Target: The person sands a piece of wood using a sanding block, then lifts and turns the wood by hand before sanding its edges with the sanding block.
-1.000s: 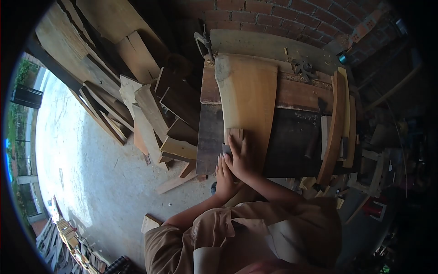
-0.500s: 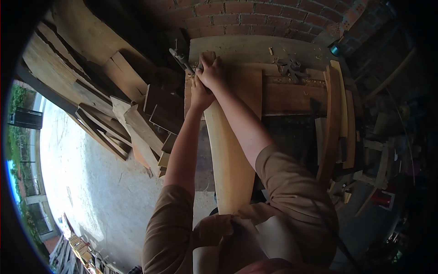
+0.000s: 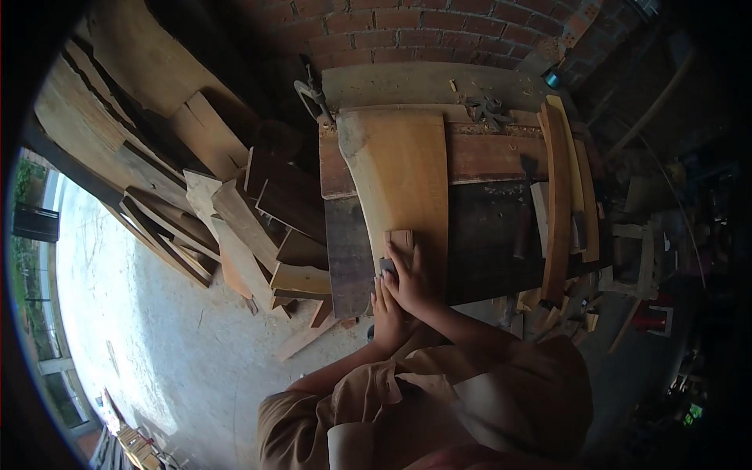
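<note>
A wide, pale-yellow wooden board (image 3: 407,168) with a curved left edge lies lengthwise on the workbench, its near end pointing at my body. On its near part sits a small wooden hand plane (image 3: 399,236), with a dark piece showing at its middle. My right hand (image 3: 407,278) is closed over the plane, fingers stretched along its top. Just behind and left of it, my left hand (image 3: 388,315) is closed at the plane's rear, touching the right hand. The plane's underside and much of its body are hidden by my fingers.
A metal clamp (image 3: 312,95) stands at the bench's far left corner. Shavings and a dark metal part (image 3: 487,111) lie at the back. Long curved wood strips (image 3: 554,204) and a dark flat-bladed tool (image 3: 525,207) lie on the right. Stacked boards (image 3: 211,129) lean on the left.
Both hands have drawn the plane from the board's far end back toward my body. My elbows are now bent, and the far end of the board is uncovered.
</note>
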`<state>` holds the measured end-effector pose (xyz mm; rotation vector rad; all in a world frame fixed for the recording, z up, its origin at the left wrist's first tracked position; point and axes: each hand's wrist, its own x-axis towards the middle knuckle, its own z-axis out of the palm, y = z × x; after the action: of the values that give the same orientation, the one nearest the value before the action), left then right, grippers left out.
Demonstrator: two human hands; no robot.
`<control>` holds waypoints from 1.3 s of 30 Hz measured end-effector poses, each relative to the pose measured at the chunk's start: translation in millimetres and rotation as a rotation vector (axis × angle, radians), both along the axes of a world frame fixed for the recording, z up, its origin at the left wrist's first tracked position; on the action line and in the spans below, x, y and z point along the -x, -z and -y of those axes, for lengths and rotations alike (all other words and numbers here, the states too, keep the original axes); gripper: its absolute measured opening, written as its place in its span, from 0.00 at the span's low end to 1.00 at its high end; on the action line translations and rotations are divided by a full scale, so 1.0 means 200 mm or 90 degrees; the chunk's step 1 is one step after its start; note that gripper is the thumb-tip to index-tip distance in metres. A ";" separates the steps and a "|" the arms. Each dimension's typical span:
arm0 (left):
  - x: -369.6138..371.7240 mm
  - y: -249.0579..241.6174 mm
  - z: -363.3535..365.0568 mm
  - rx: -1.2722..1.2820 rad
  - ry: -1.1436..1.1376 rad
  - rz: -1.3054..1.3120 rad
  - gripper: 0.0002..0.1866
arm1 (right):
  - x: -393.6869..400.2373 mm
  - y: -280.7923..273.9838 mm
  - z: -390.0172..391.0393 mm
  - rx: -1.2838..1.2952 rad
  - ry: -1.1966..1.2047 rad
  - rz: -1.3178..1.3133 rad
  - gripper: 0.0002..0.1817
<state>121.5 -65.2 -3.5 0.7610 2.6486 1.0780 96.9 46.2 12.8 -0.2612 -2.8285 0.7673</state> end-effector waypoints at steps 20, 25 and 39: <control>0.81 -0.05 -0.31 0.038 -0.065 -0.098 0.54 | 0.82 0.07 -0.22 0.120 0.081 -0.096 0.27; 0.16 -0.01 -0.06 0.047 -0.006 -0.075 0.55 | 0.12 0.06 -0.03 -0.025 0.068 -0.142 0.29; 0.15 -0.10 -0.06 0.160 0.005 -0.072 0.56 | 0.12 0.02 0.01 0.082 0.152 -0.031 0.37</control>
<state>90.7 -54.1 16.8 0.8001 2.7999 0.6984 73.6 43.9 8.6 -0.5799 -2.6416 0.8894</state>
